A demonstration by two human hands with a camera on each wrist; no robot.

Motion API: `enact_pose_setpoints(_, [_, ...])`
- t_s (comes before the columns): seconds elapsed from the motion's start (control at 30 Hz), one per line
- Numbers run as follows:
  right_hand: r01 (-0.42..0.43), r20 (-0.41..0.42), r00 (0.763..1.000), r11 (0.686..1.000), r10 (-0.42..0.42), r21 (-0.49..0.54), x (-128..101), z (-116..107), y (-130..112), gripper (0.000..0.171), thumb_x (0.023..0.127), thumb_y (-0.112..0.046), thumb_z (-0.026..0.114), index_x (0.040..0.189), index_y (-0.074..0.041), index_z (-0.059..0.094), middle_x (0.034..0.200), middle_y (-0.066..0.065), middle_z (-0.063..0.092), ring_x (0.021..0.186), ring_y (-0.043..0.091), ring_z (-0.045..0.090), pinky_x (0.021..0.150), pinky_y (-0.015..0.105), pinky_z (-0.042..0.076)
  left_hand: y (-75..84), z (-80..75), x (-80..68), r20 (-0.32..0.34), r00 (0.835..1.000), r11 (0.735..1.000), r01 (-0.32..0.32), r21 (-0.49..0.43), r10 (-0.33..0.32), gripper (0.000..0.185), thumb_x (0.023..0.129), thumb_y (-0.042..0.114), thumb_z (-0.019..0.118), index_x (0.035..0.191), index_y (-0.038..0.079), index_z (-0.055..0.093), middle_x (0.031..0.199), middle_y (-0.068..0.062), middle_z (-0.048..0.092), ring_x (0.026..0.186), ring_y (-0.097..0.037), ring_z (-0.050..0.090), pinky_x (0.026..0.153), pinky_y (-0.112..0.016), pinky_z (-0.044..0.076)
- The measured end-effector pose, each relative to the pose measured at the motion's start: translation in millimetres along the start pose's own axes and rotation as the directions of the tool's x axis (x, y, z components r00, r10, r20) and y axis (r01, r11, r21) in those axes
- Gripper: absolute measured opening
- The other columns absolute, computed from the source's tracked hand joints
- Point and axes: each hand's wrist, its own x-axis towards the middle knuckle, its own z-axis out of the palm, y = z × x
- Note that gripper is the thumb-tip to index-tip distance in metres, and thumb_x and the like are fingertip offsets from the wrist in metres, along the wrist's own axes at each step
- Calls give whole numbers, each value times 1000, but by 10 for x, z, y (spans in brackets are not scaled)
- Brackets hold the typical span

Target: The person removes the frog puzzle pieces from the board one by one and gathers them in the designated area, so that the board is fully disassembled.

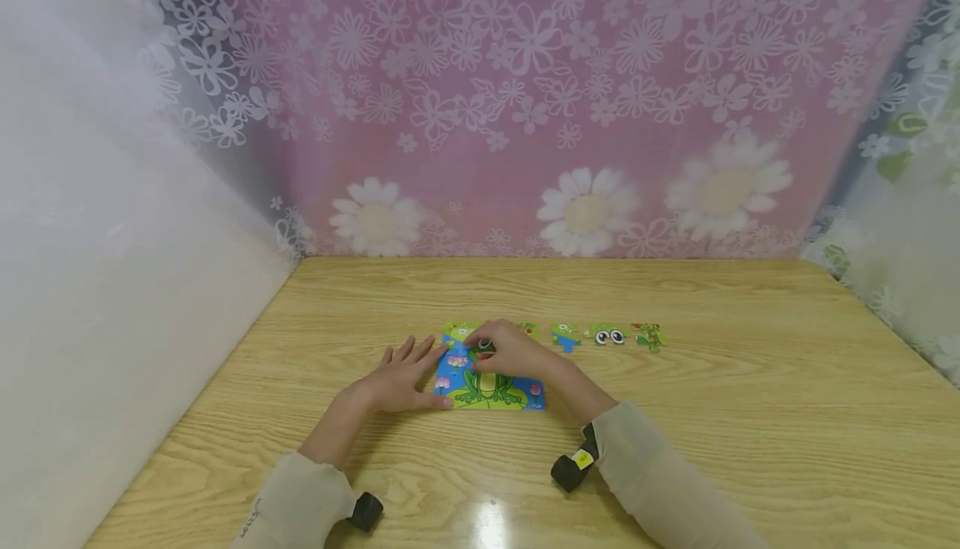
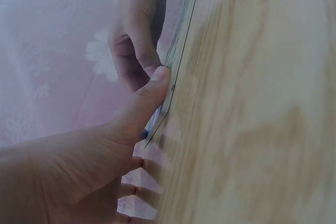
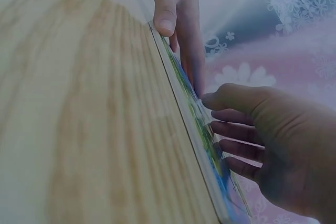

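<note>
A frog jigsaw puzzle in a thin flat board lies on the table, showing a green frog, pink lotus flowers and blue water. My left hand rests at its left side, fingers spread and thumb on the near left corner. Over the upper middle of the puzzle is my right hand, fingers bent down and thumb and forefinger tips apart. In the right wrist view its fingertips meet the picture's surface. I cannot tell whether a piece is between them. The hand hides part of the frog's head.
Right of the board stand three loose puzzle pieces in a row: a blue-and-green one, one with frog eyes and one with a tree. The wooden table ends at a pink flowered curtain. White sheeting hangs at the left.
</note>
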Motion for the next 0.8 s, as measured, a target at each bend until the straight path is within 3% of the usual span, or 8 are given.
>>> enact_pose_setpoints(0.23, [19, 13, 1000, 997, -18, -69, -18, 7, -1, 40, 82, -23, 72, 117, -7, 61, 110, 2, 56, 99, 19, 45, 83, 36, 42, -17, 7, 18, 3, 1000, 1000, 9, 15, -9, 89, 83, 59, 55, 149, 15, 14, 151, -14, 7, 135, -38, -3, 103, -59, -1])
enact_pose_setpoints(0.5, [20, 14, 1000, 997, -19, -70, -35, -6, -34, 43, 82, -22, 72, 119, -6, 60, 109, 3, 56, 98, 18, 45, 81, 34, 42, 10, 1, 18, -12, 1000, 1000, 16, 0, -16, 73, 92, 51, 47, 148, 14, 17, 151, -15, 9, 135, -39, -1, 102, -60, -1])
enact_pose_setpoints(0.8, [20, 23, 1000, 998, -18, -62, -36, -8, -35, 41, 83, -21, 71, 120, -8, 59, 108, 1, 54, 98, 18, 47, 80, 34, 44, -10, 30, 42, -37, 999, 1000, 13, 23, -12, 78, 91, 50, 49, 148, 9, 16, 150, -16, 12, 135, -40, 2, 102, -61, 3])
